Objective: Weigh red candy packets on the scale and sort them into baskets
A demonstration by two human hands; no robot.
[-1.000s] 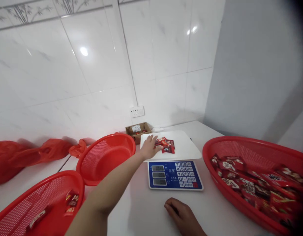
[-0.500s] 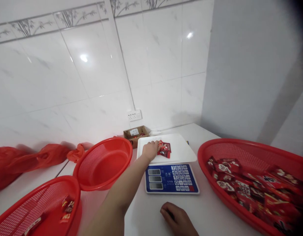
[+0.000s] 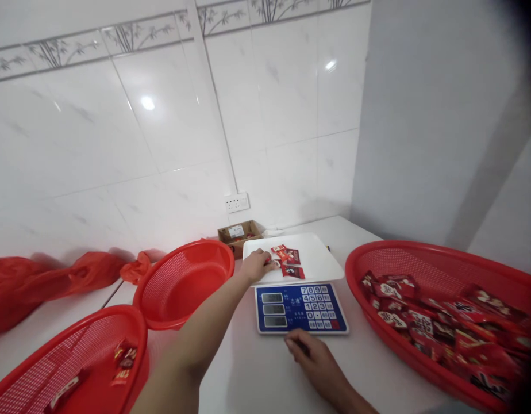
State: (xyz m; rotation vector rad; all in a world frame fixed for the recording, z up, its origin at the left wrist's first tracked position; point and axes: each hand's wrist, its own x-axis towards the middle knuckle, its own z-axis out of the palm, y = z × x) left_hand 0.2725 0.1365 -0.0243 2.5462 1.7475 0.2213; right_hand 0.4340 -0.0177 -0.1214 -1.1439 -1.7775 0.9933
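Along the left edge of the frame lie crumpled red bags (image 3: 84,270), and at lower left a red basket (image 3: 87,336) holds a few wrapped pieces; right of it, a second red basket (image 3: 181,287) stands near the middle, just beside the scale; the left hand (image 3: 254,267) reaches over the near-left part of the white tray (image 3: 321,261), its fingers at the small red packets (image 3: 293,272) there, though whether they grip one I cannot tell; these packets, spread at the centre of the frame, should be light, with slick, crinkly wrappers that could slide, so pinching a sealed edge or the plump middle seems surest, and squeezing hard might crush what is inside; below the tray sits the blue keypad panel (image 3: 293,310); the right hand (image 3: 311,356), well apart from the left, lies loosely curled at its lower edge, nothing visible in it; at right, a large red basket (image 3: 420,259) holds many similar packets.
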